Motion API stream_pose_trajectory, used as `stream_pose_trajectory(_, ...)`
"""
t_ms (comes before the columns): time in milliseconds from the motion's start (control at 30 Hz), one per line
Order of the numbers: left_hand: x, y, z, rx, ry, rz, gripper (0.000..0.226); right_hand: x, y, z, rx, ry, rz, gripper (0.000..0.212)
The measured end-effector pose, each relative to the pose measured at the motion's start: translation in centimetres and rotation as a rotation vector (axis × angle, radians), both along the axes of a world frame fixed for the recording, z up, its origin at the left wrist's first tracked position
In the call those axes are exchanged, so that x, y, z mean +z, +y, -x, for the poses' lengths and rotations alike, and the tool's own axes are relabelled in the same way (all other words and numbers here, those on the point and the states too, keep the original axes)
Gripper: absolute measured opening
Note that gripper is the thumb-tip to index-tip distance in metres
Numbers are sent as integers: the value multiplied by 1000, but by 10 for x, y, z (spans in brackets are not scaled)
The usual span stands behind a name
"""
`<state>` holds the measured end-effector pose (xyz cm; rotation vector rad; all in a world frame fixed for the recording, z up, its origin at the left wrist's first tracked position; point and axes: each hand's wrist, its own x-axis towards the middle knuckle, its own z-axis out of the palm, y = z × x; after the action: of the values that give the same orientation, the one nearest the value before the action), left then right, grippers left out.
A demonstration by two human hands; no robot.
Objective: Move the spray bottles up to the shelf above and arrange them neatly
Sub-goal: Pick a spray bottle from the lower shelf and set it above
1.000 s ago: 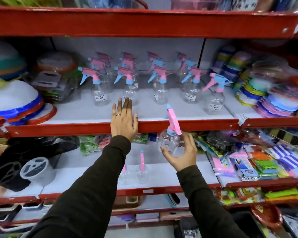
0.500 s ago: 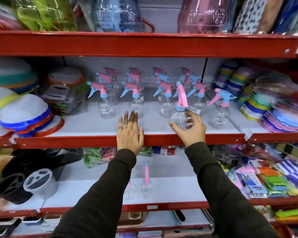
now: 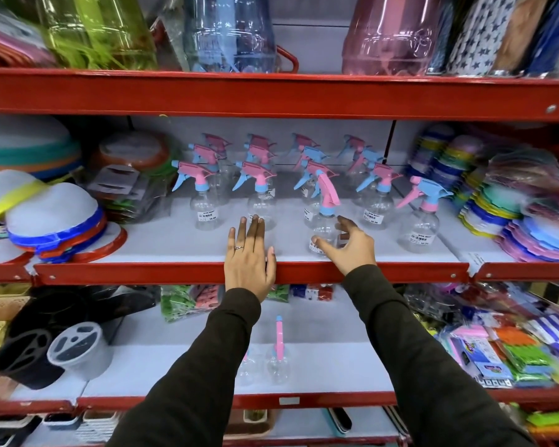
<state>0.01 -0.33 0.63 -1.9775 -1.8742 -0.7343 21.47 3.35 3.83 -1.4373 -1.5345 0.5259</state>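
A clear spray bottle (image 3: 324,227) with a pink trigger head and blue collar stands on the white middle shelf (image 3: 175,246), in front of rows of several similar pink-and-blue bottles (image 3: 259,201). My right hand (image 3: 349,246) cups its lower body, thumb on the left and fingers on the right. My left hand (image 3: 249,256) lies flat on the shelf's red front edge and holds nothing. On the lower shelf (image 3: 336,366), two more clear spray bottles (image 3: 277,362) stand between my forearms, the left one partly hidden by my sleeve.
Stacked hats (image 3: 52,217) and packaged goods crowd the left of the middle shelf, and stacks of coloured plates (image 3: 510,214) the right. Large tinted jars (image 3: 388,33) stand on the top shelf. Black and grey baskets (image 3: 46,346) and packets (image 3: 497,346) flank the lower shelf.
My right hand lifted the spray bottle from in front of the lower shelf onto the middle shelf, where it now stands upright. My left hand stayed on the shelf edge.
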Motion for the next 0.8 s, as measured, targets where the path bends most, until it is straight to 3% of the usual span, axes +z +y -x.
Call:
stream_pose_trajectory(100,0,0,0,1,0,-1,66,2,-2,4,-63,-16,-32,98)
stream_pose_trajectory(367,1,-1,0,10,14,-6,66,4,1,6,-71,-5,-61,69)
stream_pose_trajectory(633,0,1,0,20,23,-3,65,6,2,12,-96,-10,-84,87)
stream_pose_trajectory(800,-1,1,0,24,25,4,65,5,6,13,-106,-15,-68,71)
